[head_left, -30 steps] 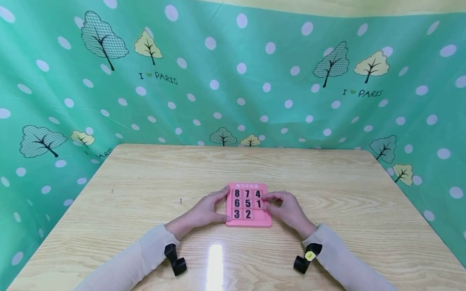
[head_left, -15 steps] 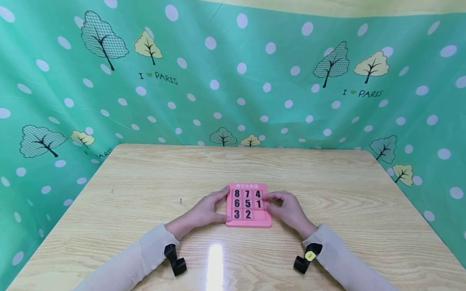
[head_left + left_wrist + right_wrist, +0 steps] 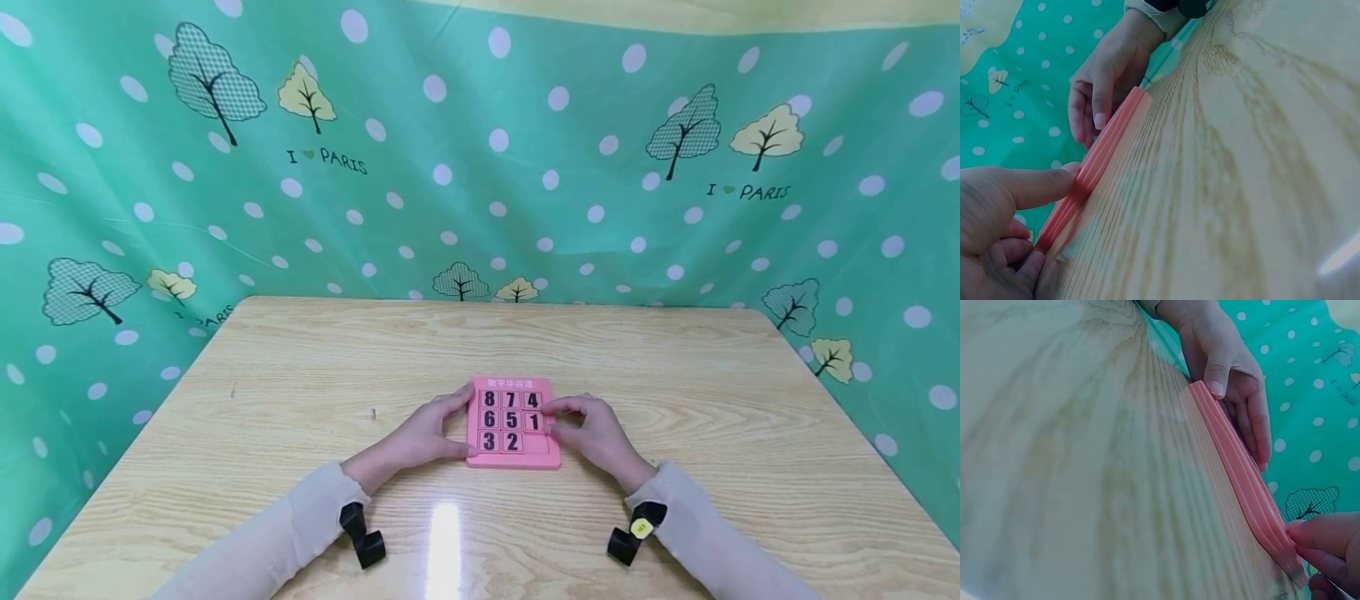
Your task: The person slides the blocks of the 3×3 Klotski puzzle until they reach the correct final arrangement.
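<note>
A pink number sliding puzzle [image 3: 513, 461] lies flat on the table in the head view. Its tiles read 8 7 4, 6 5 1 and 3 2, with a bare slot at the lower right. My left hand [image 3: 427, 429] grips the left side, thumb at the near corner and fingers by the far one. At the right side, my right hand [image 3: 592, 429] has thumb and index finger bent at the tile marked 1 [image 3: 534, 422], which sits slightly lower than the 5. Both wrist views show only the puzzle's ridged side [image 3: 1094, 165], its face hidden.
The wooden table [image 3: 337, 358] runs back to a green dotted curtain [image 3: 495, 192] printed with trees. A bright reflection [image 3: 444, 550] shows on the wood near the front. Black wrist cameras are strapped over both light sleeves [image 3: 292, 533].
The 1 tile has slid slightly toward the near side, into the edge of the bare slot. Both hands keep almost the same place.
</note>
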Motion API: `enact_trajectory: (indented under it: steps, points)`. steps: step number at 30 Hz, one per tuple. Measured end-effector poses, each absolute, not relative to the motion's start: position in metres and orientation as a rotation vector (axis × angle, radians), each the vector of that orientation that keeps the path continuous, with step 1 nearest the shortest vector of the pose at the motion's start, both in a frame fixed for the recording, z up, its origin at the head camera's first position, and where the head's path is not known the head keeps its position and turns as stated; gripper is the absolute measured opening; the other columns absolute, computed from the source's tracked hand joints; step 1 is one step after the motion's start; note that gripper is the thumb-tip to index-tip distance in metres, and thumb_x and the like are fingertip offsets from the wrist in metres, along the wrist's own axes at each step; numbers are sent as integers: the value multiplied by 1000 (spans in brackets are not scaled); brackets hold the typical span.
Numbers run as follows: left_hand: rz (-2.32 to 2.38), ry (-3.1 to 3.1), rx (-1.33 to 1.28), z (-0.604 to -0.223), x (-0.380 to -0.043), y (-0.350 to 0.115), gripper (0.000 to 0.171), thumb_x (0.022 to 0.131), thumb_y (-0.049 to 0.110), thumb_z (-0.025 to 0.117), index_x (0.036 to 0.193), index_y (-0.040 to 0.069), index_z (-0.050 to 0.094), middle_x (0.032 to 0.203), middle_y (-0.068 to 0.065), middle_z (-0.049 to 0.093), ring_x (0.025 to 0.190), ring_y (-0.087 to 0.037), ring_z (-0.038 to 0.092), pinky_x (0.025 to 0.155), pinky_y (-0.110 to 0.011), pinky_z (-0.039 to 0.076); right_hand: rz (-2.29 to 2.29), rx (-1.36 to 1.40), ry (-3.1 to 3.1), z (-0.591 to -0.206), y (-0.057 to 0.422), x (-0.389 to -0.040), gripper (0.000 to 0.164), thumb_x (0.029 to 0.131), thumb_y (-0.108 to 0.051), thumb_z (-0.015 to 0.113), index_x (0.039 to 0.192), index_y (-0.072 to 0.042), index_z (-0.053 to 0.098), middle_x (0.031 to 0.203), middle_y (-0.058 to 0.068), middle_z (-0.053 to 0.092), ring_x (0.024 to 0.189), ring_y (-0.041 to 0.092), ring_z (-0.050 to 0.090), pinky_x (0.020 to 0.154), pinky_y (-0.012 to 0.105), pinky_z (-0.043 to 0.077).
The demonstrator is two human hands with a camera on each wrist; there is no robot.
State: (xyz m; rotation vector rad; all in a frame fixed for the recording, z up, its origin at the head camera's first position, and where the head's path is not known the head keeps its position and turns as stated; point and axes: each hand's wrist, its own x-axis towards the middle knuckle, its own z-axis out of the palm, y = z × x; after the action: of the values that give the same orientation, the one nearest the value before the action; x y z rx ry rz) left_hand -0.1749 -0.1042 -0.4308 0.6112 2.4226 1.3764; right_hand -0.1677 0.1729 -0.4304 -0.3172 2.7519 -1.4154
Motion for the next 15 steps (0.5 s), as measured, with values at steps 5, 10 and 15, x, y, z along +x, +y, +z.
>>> enact_trajectory:
  steps: [5, 10, 15]
  points:
    - [1373, 2419, 607, -431, -175, -104, 93, 73, 18, 80, 148, 6, 27, 155, -3, 22, 142, -27, 19, 116, -45, 15, -1449, -361, 2727, -432, 175, -167, 25, 77, -7, 74, 102, -11, 73, 107, 5, 68, 102, 24, 58, 100, 48, 39]
    - [1367, 2421, 612, -430, -175, -104, 93, 73, 19, 80, 148, 7, 27, 155, -3, 22, 142, -27, 19, 115, -46, 15, -1460, -381, 2720, -432, 176, -167, 26, 76, -6, 75, 102, -11, 73, 107, 5, 68, 103, 25, 58, 100, 49, 39]
    - [1372, 2422, 614, -429, -175, -104, 92, 73, 16, 80, 148, 5, 27, 155, -4, 22, 142, -27, 19, 116, -45, 15, -1455, -410, 2719, -431, 176, -167, 26, 76, -6, 75, 102, -11, 72, 106, 5, 69, 104, 26, 59, 112, 49, 23]
